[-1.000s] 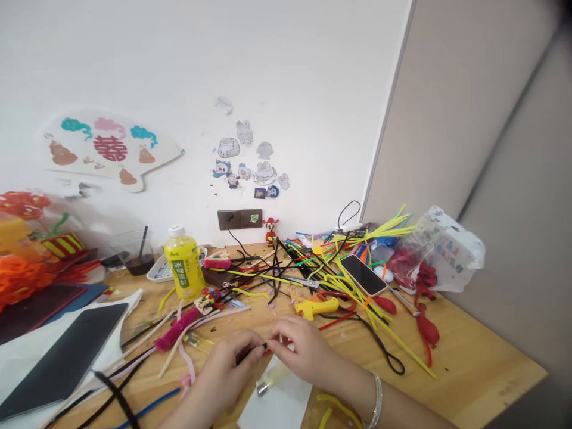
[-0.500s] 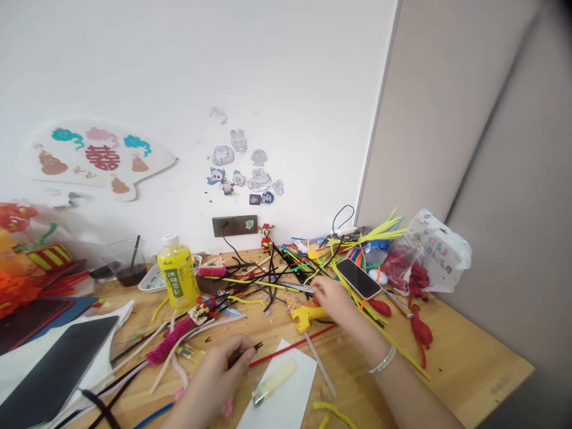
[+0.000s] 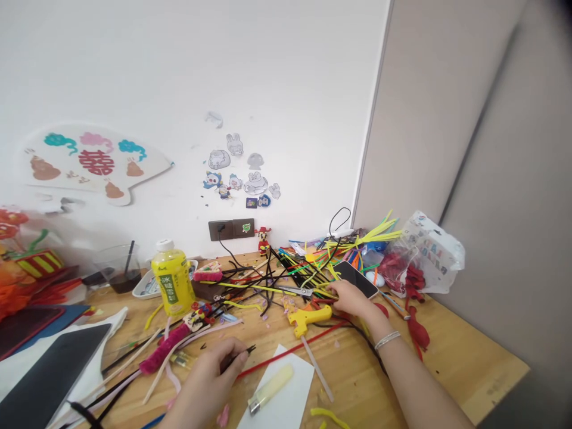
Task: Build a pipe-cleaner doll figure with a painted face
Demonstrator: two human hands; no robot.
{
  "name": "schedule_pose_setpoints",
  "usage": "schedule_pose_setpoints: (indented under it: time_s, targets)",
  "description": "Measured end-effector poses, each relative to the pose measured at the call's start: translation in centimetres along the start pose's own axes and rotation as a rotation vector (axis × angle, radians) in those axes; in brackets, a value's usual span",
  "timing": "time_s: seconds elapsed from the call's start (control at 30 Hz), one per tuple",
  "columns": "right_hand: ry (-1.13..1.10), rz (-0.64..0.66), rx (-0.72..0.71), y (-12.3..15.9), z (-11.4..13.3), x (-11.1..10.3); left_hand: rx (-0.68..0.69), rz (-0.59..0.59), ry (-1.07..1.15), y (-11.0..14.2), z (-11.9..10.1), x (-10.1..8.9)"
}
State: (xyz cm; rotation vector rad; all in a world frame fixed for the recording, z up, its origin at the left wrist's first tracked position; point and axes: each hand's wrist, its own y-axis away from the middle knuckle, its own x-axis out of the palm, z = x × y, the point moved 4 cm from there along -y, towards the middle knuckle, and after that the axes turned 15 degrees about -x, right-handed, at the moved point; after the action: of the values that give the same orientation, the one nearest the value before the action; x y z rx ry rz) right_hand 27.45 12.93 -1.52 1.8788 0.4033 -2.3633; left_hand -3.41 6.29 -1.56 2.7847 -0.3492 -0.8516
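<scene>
My left hand [image 3: 221,366] is closed, pinching a short black pipe cleaner [image 3: 251,350] whose tip pokes out past the thumb. Farther back, my right hand [image 3: 351,298] reaches down with curled fingers among yellow pipe cleaners [image 3: 322,292], at the near edge of a phone [image 3: 356,279]. What its fingertips grip, if anything, is hidden. Just left of that hand lies a yellow glue gun [image 3: 308,319] with a clear glue stick [image 3: 318,369] pointing toward me. Scissors [image 3: 297,291] lie behind the gun. A red pipe cleaner [image 3: 290,351] crosses the table between my hands.
A pale yellow lighter [image 3: 272,388] rests on a white card [image 3: 292,390] in front. At left stand a yellow drink bottle [image 3: 173,280] and a cup of dark liquid [image 3: 118,274]. Red balloons [image 3: 417,328] and a plastic bag [image 3: 431,250] lie at right.
My right hand has shifted right from beside the scissors to the phone's near edge. The long yellow pipe cleaner at lower right no longer shows there. My left hand keeps its black piece.
</scene>
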Motion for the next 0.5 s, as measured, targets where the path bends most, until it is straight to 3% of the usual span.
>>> schedule_pose_setpoints:
  time_s: [0.2, 0.4, 0.5]
  targets:
    - [0.225, -0.135, -0.001, 0.1, 0.6, -1.5, 0.134, -0.131, 0.049, -0.1, -0.8, -1.2]
    - [0.315, -0.262, 0.004, 1.4, -0.1, -4.0, 0.075, -0.104, 0.218, 0.1, -1.6, -1.7]
    - [0.238, -0.426, -0.013, 1.5, -0.4, -4.6, 0.042, -0.098, 0.292, 0.1, -1.5, -1.9]
